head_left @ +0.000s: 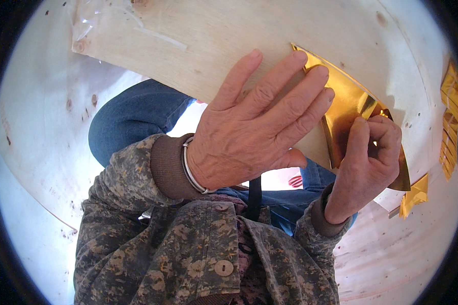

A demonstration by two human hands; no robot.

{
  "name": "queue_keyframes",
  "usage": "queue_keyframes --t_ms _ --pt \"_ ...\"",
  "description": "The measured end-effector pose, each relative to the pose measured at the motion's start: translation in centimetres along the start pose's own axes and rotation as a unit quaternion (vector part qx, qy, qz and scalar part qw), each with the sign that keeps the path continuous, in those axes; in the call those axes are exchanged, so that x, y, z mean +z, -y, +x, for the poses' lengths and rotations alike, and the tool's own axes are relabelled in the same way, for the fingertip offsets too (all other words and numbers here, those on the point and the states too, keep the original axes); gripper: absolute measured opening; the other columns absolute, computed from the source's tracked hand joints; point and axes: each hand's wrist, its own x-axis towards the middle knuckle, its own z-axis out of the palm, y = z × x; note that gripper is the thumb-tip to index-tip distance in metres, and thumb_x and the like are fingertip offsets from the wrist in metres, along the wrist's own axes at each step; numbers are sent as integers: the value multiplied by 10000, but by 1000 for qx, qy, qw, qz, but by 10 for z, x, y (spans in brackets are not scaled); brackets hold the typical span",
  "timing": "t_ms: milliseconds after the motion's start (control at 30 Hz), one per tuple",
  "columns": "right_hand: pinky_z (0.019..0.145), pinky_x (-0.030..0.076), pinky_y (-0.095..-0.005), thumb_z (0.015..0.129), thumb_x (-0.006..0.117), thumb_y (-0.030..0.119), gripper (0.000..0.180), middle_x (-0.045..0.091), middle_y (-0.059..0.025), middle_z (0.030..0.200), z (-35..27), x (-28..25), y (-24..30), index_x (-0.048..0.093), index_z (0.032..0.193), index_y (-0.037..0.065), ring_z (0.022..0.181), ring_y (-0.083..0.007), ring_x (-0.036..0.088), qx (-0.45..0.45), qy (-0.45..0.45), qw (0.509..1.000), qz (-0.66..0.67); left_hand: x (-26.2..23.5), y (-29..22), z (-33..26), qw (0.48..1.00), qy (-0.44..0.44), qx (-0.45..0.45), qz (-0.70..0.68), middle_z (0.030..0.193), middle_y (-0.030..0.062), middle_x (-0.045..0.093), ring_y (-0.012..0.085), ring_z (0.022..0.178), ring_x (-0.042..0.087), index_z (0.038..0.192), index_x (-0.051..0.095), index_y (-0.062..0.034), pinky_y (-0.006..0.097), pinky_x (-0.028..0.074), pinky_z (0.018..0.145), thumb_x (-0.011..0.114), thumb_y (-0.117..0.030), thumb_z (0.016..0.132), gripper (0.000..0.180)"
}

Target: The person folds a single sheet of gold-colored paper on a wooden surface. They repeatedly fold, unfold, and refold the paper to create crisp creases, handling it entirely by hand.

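A shiny gold foil sheet (339, 99) lies at the right part of a pale wooden board (188, 30), its lower right side curling past the board's edge. My left hand (262, 114) is open, palm down, with its fingers stretched out and slightly apart. Its fingertips reach over the sheet's left edge; whether they press on it I cannot tell. On the sheet's right part, my right hand (374, 152) is closed in a pinch, with the foil creased and lifted at its fingertips. Those fingers partly hide the spot they grip.
Folded gold foil pieces (450, 122) lie at the far right, and a smaller gold piece (415, 195) sits below the sheet. Clear plastic film (86, 23) is at the board's upper left. My knee in blue jeans (132, 114) shows beneath the board.
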Motion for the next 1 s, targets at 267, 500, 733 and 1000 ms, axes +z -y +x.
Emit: queue_keyframes --t_ms 267,500,733,1000 --pt "698 452 -296 777 668 -70 159 581 -67 791 0 -3 1 558 712 23 739 -186 546 43 -3 999 14 0 2 2 1000 4 7 4 1476 58 512 293 1384 449 1413 545 -152 523 168 1191 388 -661 940 712" --pt "723 464 -313 774 662 -74 157 581 -74 788 2 1 1 553 710 19 754 -204 558 6 -10 1000 -1 3 1 2 1000 -1 6 10 1477 59 512 275 1387 449 1416 538 -140 535 157 1194 399 -656 931 721" --pt "732 463 -321 792 645 -65 143 584 -72 806 1 -2 -1 553 726 22 790 -202 560 7 3 1000 -10 3 2 1 1000 5 11 -10 1489 64 498 275 1398 435 1428 521 -127 542 163 1190 425 -638 915 731" --pt "720 456 -306 803 641 -58 146 578 -69 802 2 -2 1 551 722 24 781 -189 555 16 8 1000 -11 5 3 1 1000 -1 14 -17 1490 67 491 285 1401 431 1430 518 -125 563 184 1177 423 -644 909 742"
